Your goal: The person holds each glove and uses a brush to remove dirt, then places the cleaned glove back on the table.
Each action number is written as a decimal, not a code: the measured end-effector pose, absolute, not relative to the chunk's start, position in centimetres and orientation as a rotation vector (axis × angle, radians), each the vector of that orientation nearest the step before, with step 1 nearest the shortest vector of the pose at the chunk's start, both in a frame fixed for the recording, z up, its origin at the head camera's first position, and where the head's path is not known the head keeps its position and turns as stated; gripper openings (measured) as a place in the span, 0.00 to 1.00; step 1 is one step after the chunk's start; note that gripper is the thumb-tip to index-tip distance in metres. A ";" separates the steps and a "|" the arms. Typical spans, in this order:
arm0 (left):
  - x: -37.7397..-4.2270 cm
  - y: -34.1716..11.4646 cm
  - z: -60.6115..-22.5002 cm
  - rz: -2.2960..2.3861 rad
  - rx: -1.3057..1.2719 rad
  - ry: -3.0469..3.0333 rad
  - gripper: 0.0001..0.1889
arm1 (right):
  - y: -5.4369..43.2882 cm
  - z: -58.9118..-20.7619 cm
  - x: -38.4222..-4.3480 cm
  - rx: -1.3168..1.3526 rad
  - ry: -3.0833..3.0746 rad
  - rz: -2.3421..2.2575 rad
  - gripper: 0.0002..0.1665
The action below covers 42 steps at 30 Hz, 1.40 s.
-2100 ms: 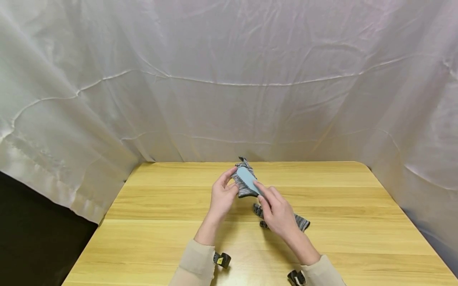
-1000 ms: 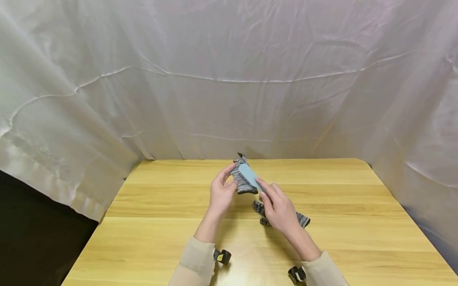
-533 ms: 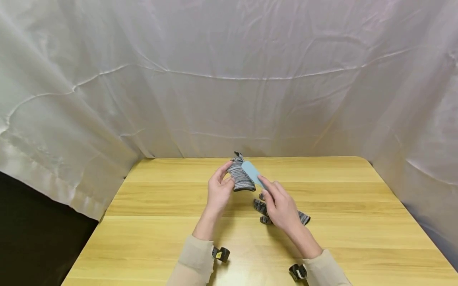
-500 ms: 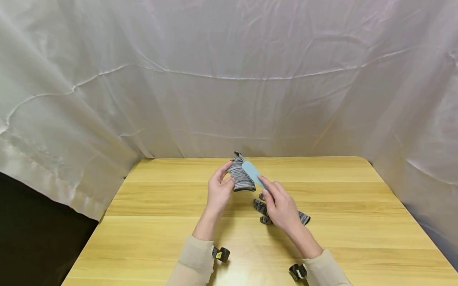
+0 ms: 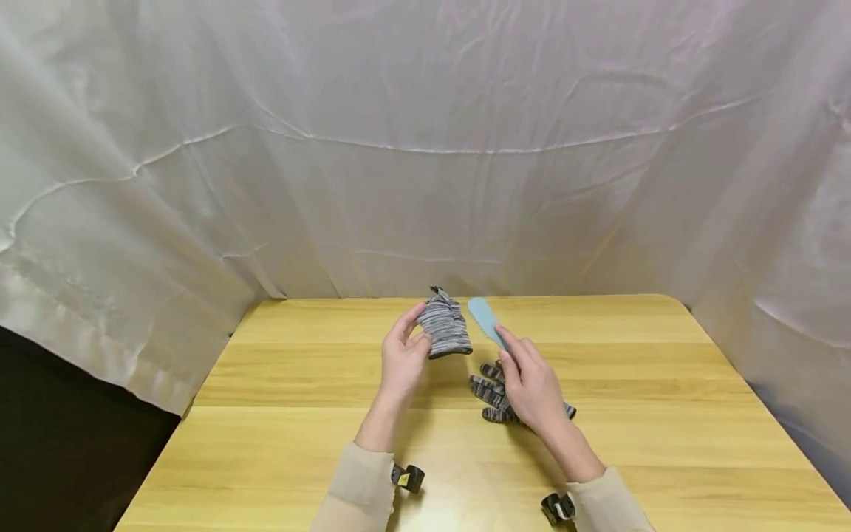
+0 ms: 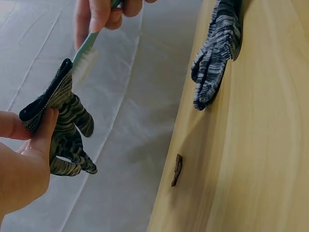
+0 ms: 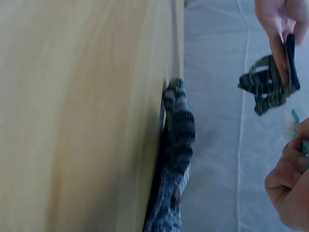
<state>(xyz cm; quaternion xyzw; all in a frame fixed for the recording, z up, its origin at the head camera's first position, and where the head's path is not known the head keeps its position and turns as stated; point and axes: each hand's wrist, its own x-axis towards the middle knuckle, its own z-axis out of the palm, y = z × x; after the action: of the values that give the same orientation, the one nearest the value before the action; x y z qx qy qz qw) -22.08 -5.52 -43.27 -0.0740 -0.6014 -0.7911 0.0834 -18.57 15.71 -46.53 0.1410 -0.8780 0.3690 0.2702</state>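
My left hand (image 5: 402,363) pinches a black-and-grey knitted glove (image 5: 445,326) near its dark-edged cuff, holding it up above the table. In the left wrist view the glove's fingers dangle below the cuff. My right hand (image 5: 532,386) grips the handle of a light blue brush (image 5: 484,318), its index finger laid along the back. White bristles (image 6: 86,65) show in the left wrist view. The brush head stands just right of the held glove, with a narrow gap in the head view. A matching glove (image 5: 487,391) lies on the table, partly hidden under my right hand.
The wooden table (image 5: 299,443) reaches back to a pale hanging curtain (image 5: 425,207). A small dark brown piece (image 6: 177,170) lies on the wood in the left wrist view. Black wrist cameras (image 5: 408,478) sit at both sleeves.
The brush has moved right, from overlapping the held glove to beside it. The left hand has shifted slightly left with the glove, and more of the glove on the table shows.
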 end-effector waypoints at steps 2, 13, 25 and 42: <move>-22.1 -5.6 -43.2 -2.366 -0.223 -1.780 0.33 | 15.9 -46.5 -18.6 0.364 -2.360 1.001 0.28; -22.2 -5.2 -43.7 -2.368 -0.180 -1.830 0.32 | 16.1 -46.5 -18.5 0.311 -2.288 1.013 0.23; -22.0 -3.3 -44.2 -2.314 -0.324 -1.940 0.31 | 15.4 -46.2 -18.1 0.399 -2.249 1.002 0.16; -21.1 -1.7 -44.8 -2.339 -0.403 -1.991 0.30 | 14.4 -46.7 -17.9 0.518 -2.216 0.842 0.26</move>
<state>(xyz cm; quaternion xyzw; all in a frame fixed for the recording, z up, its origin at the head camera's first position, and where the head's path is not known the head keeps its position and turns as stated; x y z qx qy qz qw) -21.13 -1.72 -44.78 -0.1300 -0.6426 -0.7548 0.0215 -17.93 14.35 -46.69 0.2001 -0.8555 0.3249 0.3502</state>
